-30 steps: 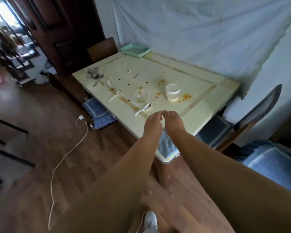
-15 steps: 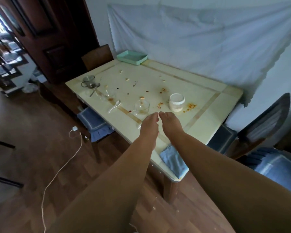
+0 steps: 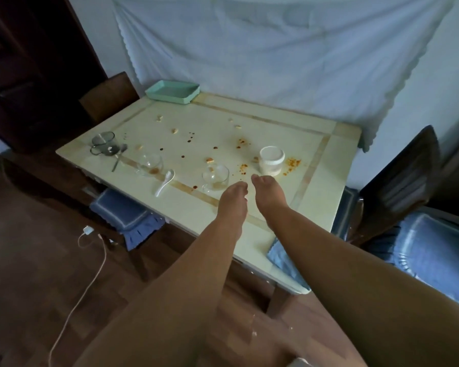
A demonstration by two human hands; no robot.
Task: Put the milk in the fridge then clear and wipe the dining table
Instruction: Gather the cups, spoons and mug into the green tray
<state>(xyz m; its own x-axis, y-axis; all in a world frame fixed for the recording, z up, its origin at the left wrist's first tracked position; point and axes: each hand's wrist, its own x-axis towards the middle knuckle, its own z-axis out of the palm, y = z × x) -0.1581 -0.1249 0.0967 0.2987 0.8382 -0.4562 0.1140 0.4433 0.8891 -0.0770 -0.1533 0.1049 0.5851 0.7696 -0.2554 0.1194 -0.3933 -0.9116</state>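
The cream dining table [image 3: 263, 128] is dotted with crumbs and red sauce spots. On it stand a white ribbed cup [image 3: 271, 160], a clear glass bowl [image 3: 215, 177], a second glass bowl [image 3: 150, 162] and a smoky glass mug [image 3: 104, 143]. A white spoon [image 3: 165, 181] and a metal spoon [image 3: 118, 157] also lie there. My left hand [image 3: 232, 200] hovers just right of the near glass bowl, fingers hanging down and holding nothing. Beside it, my right hand [image 3: 266, 189] is just in front of the white cup, also holding nothing.
A mint green tray [image 3: 172, 91] sits at the table's far edge by the white sheet on the wall. Chairs with blue cushions [image 3: 122, 213] stand at the left side and a dark chair [image 3: 398, 176] at the right. A white charger cable [image 3: 90, 234] trails across the floor.
I have come closer to the table. Both hands have moved forward over the tabletop, from its near edge to the glass bowl and white cup.
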